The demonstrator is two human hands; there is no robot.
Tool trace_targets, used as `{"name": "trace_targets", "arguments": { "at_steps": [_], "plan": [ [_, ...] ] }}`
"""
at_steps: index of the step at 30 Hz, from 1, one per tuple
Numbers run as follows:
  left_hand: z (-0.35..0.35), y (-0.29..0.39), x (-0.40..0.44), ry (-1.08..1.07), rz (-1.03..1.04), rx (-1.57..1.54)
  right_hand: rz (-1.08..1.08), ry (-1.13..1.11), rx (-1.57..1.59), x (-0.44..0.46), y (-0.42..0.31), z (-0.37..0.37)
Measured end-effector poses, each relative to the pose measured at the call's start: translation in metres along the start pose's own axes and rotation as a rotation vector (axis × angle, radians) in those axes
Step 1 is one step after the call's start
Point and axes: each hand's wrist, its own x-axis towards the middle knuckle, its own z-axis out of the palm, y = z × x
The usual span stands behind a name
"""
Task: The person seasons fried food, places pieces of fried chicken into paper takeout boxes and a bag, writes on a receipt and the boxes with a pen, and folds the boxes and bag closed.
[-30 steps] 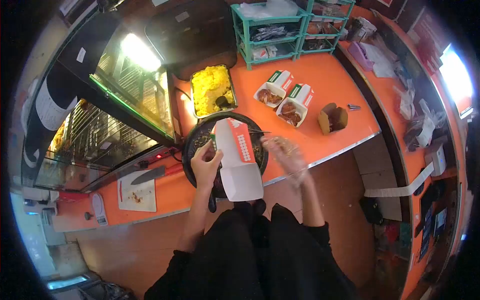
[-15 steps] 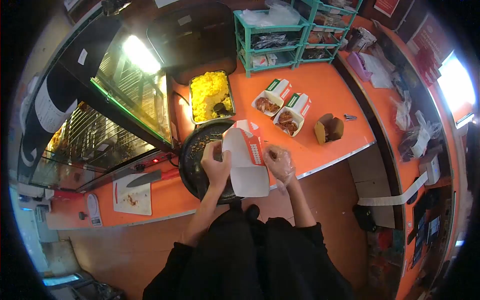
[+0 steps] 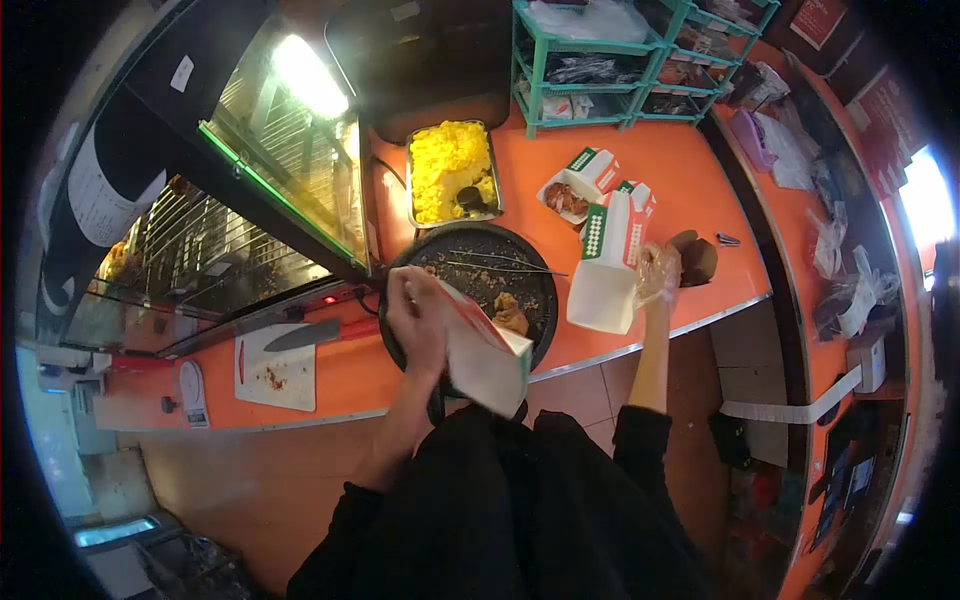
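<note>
Over pan (image 3: 500, 248): left hand (image 3: 416, 318), fingers clamping tilted carton (image 3: 485, 362) | alongside: right hand (image 3: 657, 274) outstretched, fingers clamping box (image 3: 601, 288)

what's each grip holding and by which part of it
The left grip holds the nearer carton by its left edge; the right grip holds the farther carton by its right side.

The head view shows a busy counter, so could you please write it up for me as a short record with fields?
Left hand: holding a tilted white carton
Right hand: gloved, holding an open carton
Pan: dark; contains crumbs, a food piece and a thin metal utensil
Behind pan: yellow food
Beyond right hand: filled carton, brown box
Left on counter: knife across a cutting board
</note>
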Motion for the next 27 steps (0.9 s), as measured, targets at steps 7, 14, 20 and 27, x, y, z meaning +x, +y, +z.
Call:
{"name": "trace_targets", "arguments": {
  "at_steps": [7,14,20,27],
  "plan": [
    [-0.109,-0.041,-0.002,0.382,-0.804,-0.277,-0.182,-0.058,0.298,-0.025,-0.068,0.018],
    [-0.143,-0.056,-0.077,0.033,-0.987,-0.600,-0.538,-0.517,0.036,-0.125,-0.123,0.086],
    [-0.107,-0.023,-0.068,0.103,-1.090,-0.839,0.038,-0.339,0.584,-0.073,-0.068,0.039],
    [-0.115,-0.018,-0.054,0.129,-0.867,-1.101,-0.066,-0.370,-0.230,-0.066,0.013,0.078]
  ]
}}
